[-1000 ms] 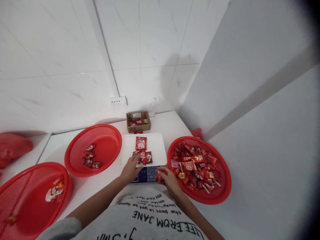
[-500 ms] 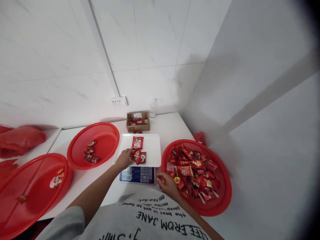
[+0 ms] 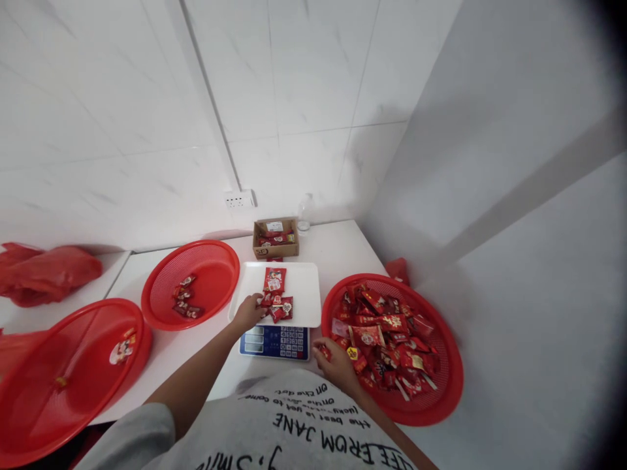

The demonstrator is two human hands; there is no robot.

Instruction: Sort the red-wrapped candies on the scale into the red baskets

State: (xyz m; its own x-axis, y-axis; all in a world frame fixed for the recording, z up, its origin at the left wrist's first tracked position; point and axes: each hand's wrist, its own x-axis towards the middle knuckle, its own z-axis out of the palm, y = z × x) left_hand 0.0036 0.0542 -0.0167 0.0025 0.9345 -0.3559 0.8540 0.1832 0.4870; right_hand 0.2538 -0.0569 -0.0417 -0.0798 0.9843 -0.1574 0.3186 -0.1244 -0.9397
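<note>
Rests the left hand (image 3: 249, 313) over the left side of the scale (image 3: 269, 339), on its white pan (image 3: 304, 287), with fingers (image 3: 257, 301) partly curled at a small heap of red packets (image 3: 281, 309); cannot tell whether gripping one or only touching. Holds the right hand (image 3: 337, 364) just to the right of the scale's blue key panel (image 3: 290, 343), fingers bent nearly closed around a small red packet (image 3: 324, 352). On the far part of the scale's pan, just behind the heap, shows a larger red packet (image 3: 275, 279) lying flat. Right of the scale, a red basket (image 3: 448, 382) piled with wrapped sweets (image 3: 386, 336). Left of the scale, a second basket (image 3: 214, 281) with a few dark packets (image 3: 187, 300); farther left and nearer, a third basket (image 3: 81, 408) with a pale-and-red packet (image 3: 121, 351). Behind the scale, on the white tabletop (image 3: 336, 245), a cardboard box (image 3: 285, 250) holding red packets and, farther right, a clear bottle (image 3: 304, 217).
</note>
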